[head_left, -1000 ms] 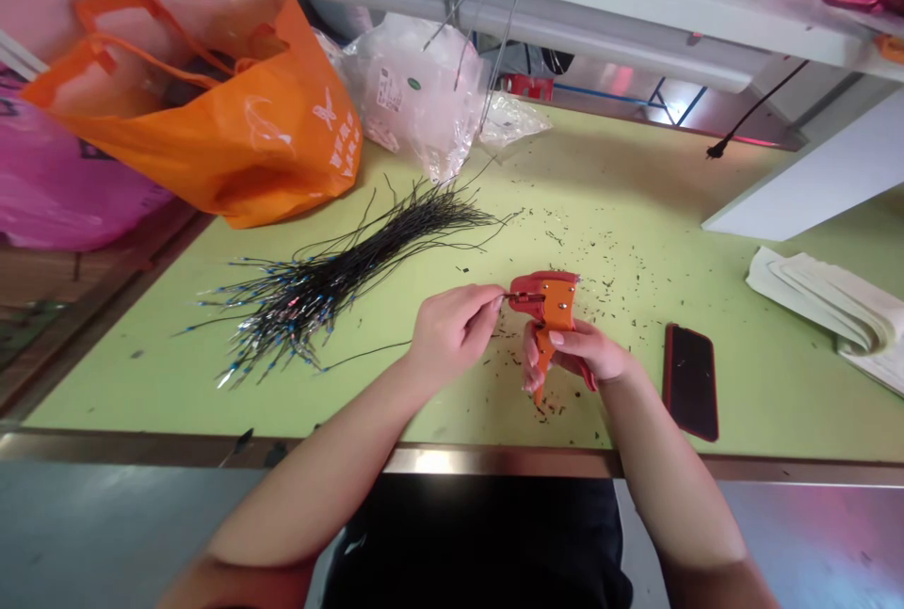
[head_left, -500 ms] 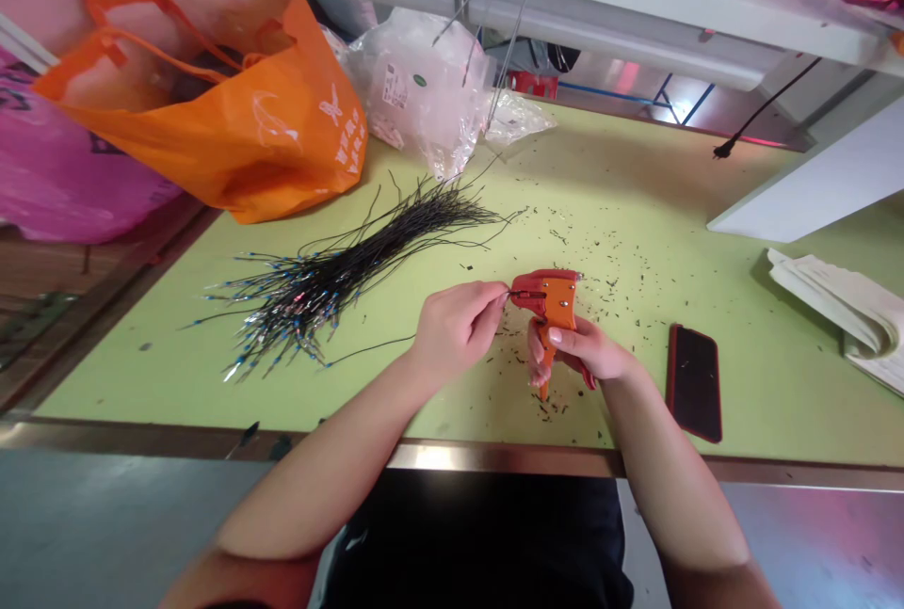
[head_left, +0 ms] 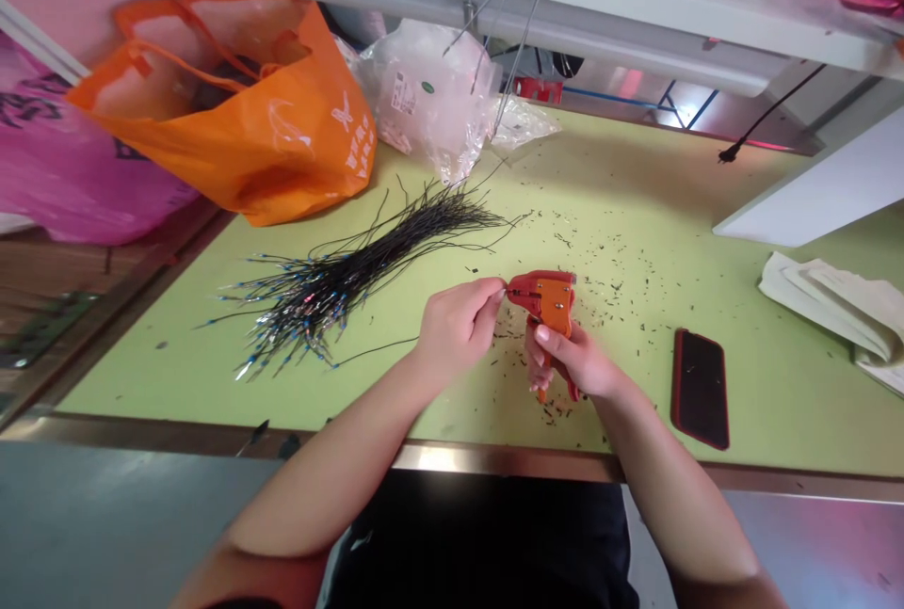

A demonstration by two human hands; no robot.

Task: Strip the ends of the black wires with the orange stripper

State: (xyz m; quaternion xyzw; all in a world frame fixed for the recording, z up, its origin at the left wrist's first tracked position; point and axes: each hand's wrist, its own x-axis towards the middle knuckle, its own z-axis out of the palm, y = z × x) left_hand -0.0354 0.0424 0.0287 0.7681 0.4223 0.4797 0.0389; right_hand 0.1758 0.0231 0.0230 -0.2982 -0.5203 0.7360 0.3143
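the left hand pinches a thin black wire between thumb and forefinger, right at the nose of a red-and-orange wire stripper. the wire's other stretch trails out leftward over the green tabletop to a blue tip near the wire bundle. the right hand is closed around the stripper's handles, thumb across the orange body, holding the tool above scattered black clippings. a red-edged smartphone lies to the right of it.
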